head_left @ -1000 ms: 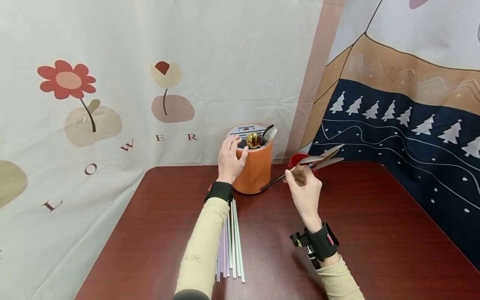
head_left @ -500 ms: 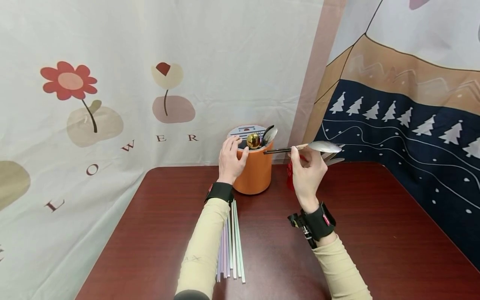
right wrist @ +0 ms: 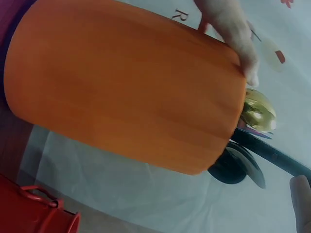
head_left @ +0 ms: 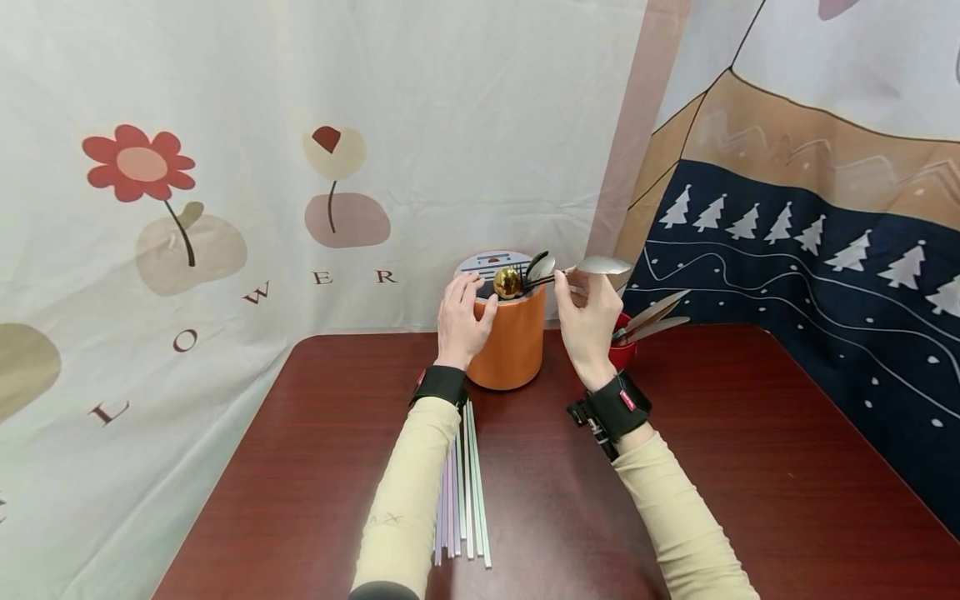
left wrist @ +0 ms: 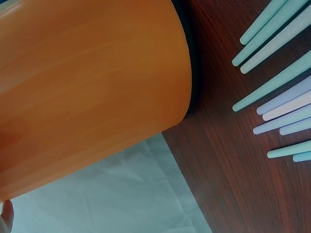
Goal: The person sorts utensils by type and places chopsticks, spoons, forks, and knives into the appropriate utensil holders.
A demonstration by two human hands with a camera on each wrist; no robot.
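Backdrop: a pale printed cloth [head_left: 300, 125] with red flowers and brown letters is hanging behind the table; a second cloth [head_left: 810, 242], navy with white pine trees under tan and cream bands, is hanging along the right.

Surface: a dark reddish-brown wooden table [head_left: 750, 467] is carrying everything below.

Orange cylindrical utensil holder [head_left: 512, 342]: standing upright near the table's far edge, its grey slotted lid [head_left: 491, 261] lying across the back of the mouth. A gold round-bowled spoon [head_left: 507, 282] and dark-bowled spoons [head_left: 537, 267] are standing in it, bowls up.

Pastel plastic straws [head_left: 465, 492], mint, lilac and white: lying in a bundle on the table, long axes running away from the person, partly under the left sleeve.

Small red metal cup [head_left: 622, 352]: standing just right of the holder, partly hidden by the right hand, with two silver utensils [head_left: 651, 318] leaning out to the right.

Silver spoon with a thin black handle [head_left: 592, 268]: being held above the holder's rim, long axis almost level, bowl pointing right, handle tip pointing left over the holder's mouth.

Left hand [head_left: 461, 321]: curling around the holder's upper left side, thumb on the rim.

Right hand [head_left: 588, 321]: pinching the spoon near the bowel end of its handle between thumb and fingertips.
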